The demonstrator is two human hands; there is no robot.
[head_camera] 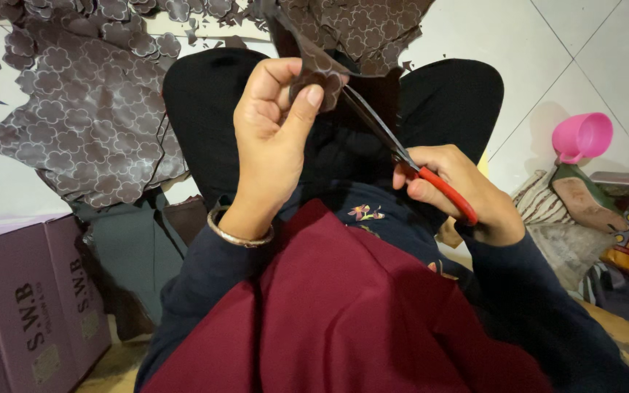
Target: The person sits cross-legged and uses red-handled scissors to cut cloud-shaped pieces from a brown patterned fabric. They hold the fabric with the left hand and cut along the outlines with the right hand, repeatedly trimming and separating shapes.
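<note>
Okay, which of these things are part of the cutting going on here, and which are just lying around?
In use:
left hand pinching the brown flower-patterned sheet
right hand working the red-handled scissors
cut-out patterned sheet on the floor

Lying about:
pink plastic cup
purple cardboard boxes
striped cloth heap
</note>
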